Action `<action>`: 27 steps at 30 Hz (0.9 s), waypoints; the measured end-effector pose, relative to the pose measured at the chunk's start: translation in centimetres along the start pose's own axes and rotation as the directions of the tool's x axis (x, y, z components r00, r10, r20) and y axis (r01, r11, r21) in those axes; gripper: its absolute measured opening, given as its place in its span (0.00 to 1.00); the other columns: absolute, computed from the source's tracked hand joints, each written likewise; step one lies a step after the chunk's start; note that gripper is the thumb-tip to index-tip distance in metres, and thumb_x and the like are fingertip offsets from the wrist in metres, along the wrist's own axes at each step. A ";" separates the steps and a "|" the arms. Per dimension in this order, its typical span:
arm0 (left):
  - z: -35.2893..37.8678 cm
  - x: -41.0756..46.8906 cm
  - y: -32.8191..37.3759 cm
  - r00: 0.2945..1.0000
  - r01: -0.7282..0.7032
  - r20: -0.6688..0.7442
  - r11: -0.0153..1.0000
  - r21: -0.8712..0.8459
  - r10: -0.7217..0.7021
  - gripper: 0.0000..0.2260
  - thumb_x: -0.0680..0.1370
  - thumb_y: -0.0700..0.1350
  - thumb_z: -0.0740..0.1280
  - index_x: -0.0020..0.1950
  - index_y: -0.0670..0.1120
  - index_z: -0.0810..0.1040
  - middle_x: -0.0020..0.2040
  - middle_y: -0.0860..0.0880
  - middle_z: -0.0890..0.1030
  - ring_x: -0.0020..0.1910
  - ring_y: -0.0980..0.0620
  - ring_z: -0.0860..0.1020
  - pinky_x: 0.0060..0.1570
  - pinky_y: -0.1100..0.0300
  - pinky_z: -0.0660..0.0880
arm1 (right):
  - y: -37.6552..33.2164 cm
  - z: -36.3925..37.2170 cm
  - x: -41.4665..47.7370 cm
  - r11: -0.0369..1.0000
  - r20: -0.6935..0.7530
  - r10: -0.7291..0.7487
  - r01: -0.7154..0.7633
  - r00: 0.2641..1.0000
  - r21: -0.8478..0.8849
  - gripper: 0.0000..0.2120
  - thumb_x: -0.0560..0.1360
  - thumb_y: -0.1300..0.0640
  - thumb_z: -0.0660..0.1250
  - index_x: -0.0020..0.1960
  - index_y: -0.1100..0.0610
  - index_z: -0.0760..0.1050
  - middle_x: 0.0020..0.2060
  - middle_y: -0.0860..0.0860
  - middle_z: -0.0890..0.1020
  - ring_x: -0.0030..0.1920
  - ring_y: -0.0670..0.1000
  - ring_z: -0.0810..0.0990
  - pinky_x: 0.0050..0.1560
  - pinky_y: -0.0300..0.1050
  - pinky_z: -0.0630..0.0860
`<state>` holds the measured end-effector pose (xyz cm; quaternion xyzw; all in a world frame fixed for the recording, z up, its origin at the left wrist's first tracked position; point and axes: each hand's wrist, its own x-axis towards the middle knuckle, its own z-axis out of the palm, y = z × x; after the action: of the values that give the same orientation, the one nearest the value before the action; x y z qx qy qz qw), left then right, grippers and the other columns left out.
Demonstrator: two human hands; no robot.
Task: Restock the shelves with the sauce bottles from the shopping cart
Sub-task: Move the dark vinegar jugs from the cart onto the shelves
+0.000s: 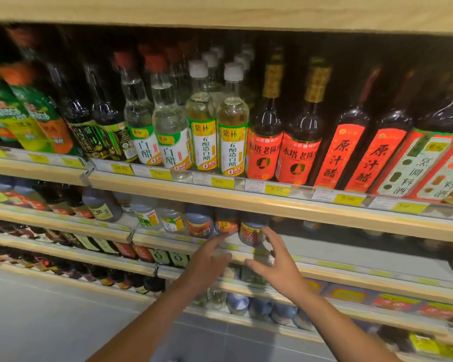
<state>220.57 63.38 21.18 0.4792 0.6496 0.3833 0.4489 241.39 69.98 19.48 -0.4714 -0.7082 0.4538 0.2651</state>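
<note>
Placing step, most likely: reaching both hands to the dark sauce bottle (251, 232) standing right at the front edge of the second shelf (351, 249), left hand (209, 259) and right hand (277, 267) wide open, holding nothing, right fingertips (268, 232) just beside it. Probably needing a soft push back next, then going for more from the cart, not showing here. Keeping under the wooden shelf above (324, 207) and using the bare room on the right.

Pale wooden shelving (298, 205); grey tiled floor (50, 322)
</note>
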 end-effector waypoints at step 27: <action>-42.1 -27.4 -21.5 0.608 0.064 -0.739 0.946 -0.319 -0.290 0.11 0.82 0.46 0.67 0.60 0.61 0.79 0.63 0.59 0.80 0.63 0.66 0.76 0.55 0.67 0.76 | -26.3 48.8 4.9 0.981 0.675 -0.190 0.160 0.713 0.108 0.25 0.74 0.51 0.74 0.68 0.42 0.71 0.67 0.41 0.74 0.66 0.35 0.72 0.71 0.44 0.68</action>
<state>178.36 28.72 19.90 0.1359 0.7675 0.5871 0.2189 188.96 51.47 20.89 -0.1972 -0.7878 0.5823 0.0381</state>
